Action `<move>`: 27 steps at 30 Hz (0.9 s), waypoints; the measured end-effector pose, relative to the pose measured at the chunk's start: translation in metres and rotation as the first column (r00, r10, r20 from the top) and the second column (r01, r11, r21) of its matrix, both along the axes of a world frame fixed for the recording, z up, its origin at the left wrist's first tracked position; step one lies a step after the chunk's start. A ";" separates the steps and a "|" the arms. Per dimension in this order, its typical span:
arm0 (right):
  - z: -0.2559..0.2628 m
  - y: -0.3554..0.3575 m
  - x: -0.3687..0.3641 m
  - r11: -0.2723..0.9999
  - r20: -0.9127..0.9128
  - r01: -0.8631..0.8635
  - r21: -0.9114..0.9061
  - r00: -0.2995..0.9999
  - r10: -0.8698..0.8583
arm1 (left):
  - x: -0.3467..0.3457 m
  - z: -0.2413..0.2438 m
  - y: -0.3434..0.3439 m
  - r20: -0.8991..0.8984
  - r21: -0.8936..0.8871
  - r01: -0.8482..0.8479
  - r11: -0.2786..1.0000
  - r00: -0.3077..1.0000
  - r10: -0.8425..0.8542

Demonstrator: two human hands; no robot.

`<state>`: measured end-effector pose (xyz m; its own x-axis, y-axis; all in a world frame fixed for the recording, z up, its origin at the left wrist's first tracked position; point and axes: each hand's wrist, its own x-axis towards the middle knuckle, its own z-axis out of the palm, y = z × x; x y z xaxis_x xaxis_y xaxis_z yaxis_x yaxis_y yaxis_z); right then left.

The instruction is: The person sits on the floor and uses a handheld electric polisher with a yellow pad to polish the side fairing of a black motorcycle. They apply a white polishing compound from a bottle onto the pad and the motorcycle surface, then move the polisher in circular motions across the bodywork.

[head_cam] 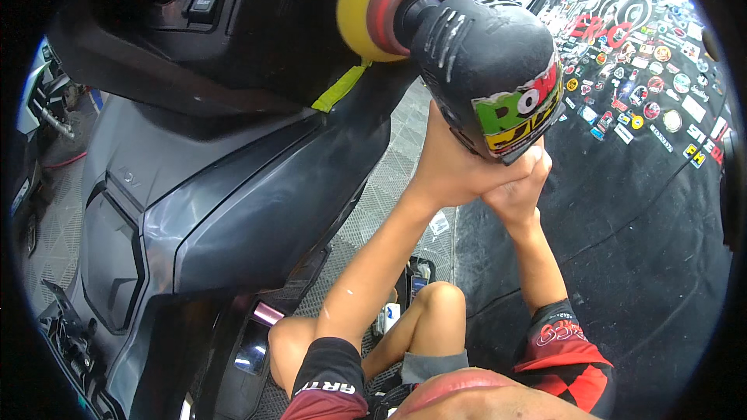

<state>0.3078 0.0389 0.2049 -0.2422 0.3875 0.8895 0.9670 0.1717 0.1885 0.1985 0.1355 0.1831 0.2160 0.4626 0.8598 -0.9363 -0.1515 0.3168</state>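
A black power polisher [487, 52] with stickers on its housing is held up in front of me. Its round yellow foam pad [353, 9] faces the dark body of a motor scooter [262, 210]; whether the pad touches it, I cannot tell. My left hand [446, 154] wraps the polisher beneath the housing. Close against it, my right hand [516, 189] also grips the tool from below, its fingers partly hidden. Green masking tape [341, 88] is stuck at a panel seam just under the pad. Whitish hazy marks show on the scooter's glossy side panel.
A black sheet [618, 233] covered with stickers at its top hangs on the right, with a dark cord [624, 224] across it. Grey grid tiles [373, 204] form the floor. My bent knees [443, 303] are close below. Part of another motorcycle [35, 111] stands at left.
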 end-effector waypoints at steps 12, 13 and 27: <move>-0.004 0.001 0.011 0.984 -0.112 -0.073 -0.163 0.992 0.056 | 0.017 -0.014 -0.014 0.056 -0.221 0.071 0.973 0.997 -0.061; -0.002 0.003 0.007 0.992 -0.067 -0.055 -0.118 0.997 0.047 | 0.011 -0.006 -0.011 0.060 -0.160 0.027 0.987 0.998 -0.018; 0.015 -0.010 -0.019 0.883 -0.315 -0.356 -0.305 0.913 0.260 | -0.017 0.017 0.009 0.024 0.066 0.192 0.979 0.981 -0.194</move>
